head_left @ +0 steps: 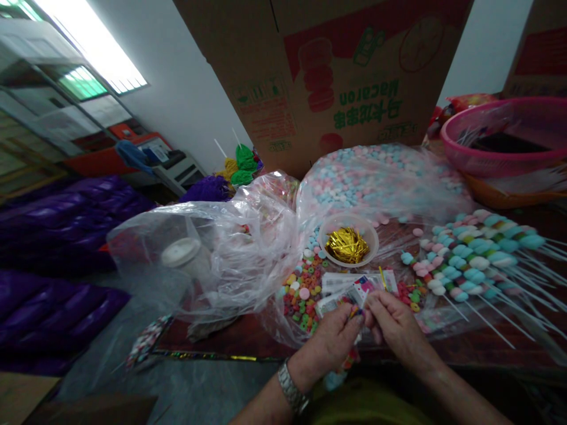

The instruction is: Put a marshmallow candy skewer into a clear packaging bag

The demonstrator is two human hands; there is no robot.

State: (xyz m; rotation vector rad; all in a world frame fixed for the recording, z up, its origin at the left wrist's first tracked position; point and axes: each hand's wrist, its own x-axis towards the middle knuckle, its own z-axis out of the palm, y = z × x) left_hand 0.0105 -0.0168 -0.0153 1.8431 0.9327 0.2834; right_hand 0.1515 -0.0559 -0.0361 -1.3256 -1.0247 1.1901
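Note:
My left hand (334, 336), with a metal watch on its wrist, is closed around a candy skewer (349, 359) whose colourful pieces show below the fingers. Close beside it, my right hand (392, 321) is pinched near the skewer's upper end; what its fingertips hold is too small to make out. Under and behind the hands lie printed plastic packets (339, 300), with a gold tie (382, 278) on them. A clear round bowl (374, 242) of gold twist ties stands just beyond. Ring-shaped candies (310, 283) are spread to the left of the packets.
Finished marshmallow skewers (469, 260) are piled at the right. A big bag of pastel marshmallows (376, 183) lies behind the bowl, before a cardboard box (310, 65). Crumpled clear plastic (239, 254) covers the left; a pink basket (456, 156) sits back right.

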